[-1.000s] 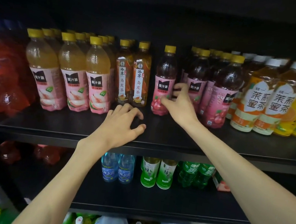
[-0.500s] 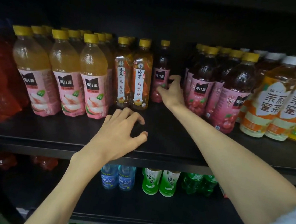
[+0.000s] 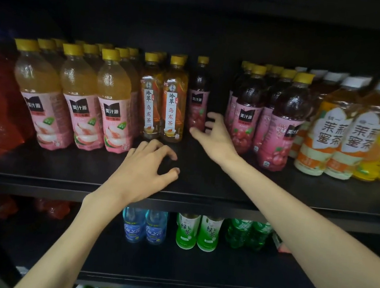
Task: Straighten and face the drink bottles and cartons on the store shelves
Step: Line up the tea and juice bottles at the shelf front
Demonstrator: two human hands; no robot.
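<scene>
Reaching deep into the upper shelf [image 3: 203,187], your right hand [image 3: 215,138] sits just beside a lone dark red juice bottle [image 3: 198,97] that stands upright and set back in the gap between two groups of bottles; your fingers are spread and loosely bent, the thumb close to the bottle's base, and you hold nothing, though whether a fingertip touches the label is hard to tell. Your left hand [image 3: 145,170] rests on the bare front part of the shelf board with fingers curled like a claw, tips down on the surface, holding nothing. To the left of the lone bottle stand two amber tea bottles [image 3: 161,108] with labels facing you, and further left a block of pale peach drink bottles [image 3: 72,98] with yellow caps. To the right, more dark red juice bottles [image 3: 266,119] stand further forward in rows, then orange tea bottles with white caps [image 3: 340,131]. On the lower shelf you can see blue bottles [image 3: 144,225] and green tea bottles [image 3: 197,232] side by side.
</scene>
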